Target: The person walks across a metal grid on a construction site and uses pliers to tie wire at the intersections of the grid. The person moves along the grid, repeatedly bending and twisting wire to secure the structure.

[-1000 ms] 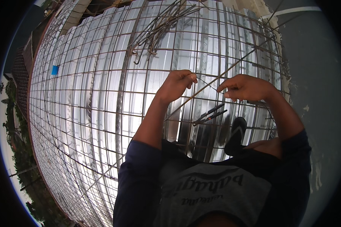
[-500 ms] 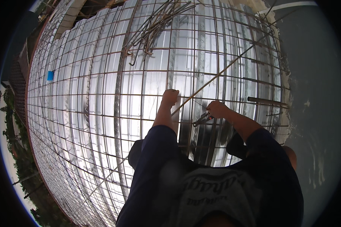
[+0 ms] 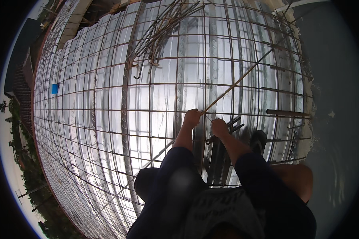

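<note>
My left hand [image 3: 192, 118] is closed at a crossing of the steel bar grid, beside the diagonal rusty bar [image 3: 243, 77]. A thin wire seems to run from it towards my right hand; its ends are hidden in the fingers. Close by on the right, my right hand [image 3: 219, 128] is closed around dark pincers [image 3: 208, 141]. Their head points down and left, and the handles stick out to the right. Under both hands, the rebar mesh [image 3: 163, 110] lies above ribbed, shiny metal decking [image 3: 159, 95].
Several loose hooked bars [image 3: 159, 34] lie in a heap on the mesh ahead. A short thick bar [image 3: 288, 114] juts out at the right, by the rough concrete edge [image 3: 309, 131]. A blue piece [image 3: 55, 88] sits far left. My shoe [image 3: 259, 140] stands right of the pincers.
My left hand has moved right and nearer to me, up to the diagonal bar. My right hand has drawn closer to it, and the pincers' handles have swung into view. The whole view has shifted slightly.
</note>
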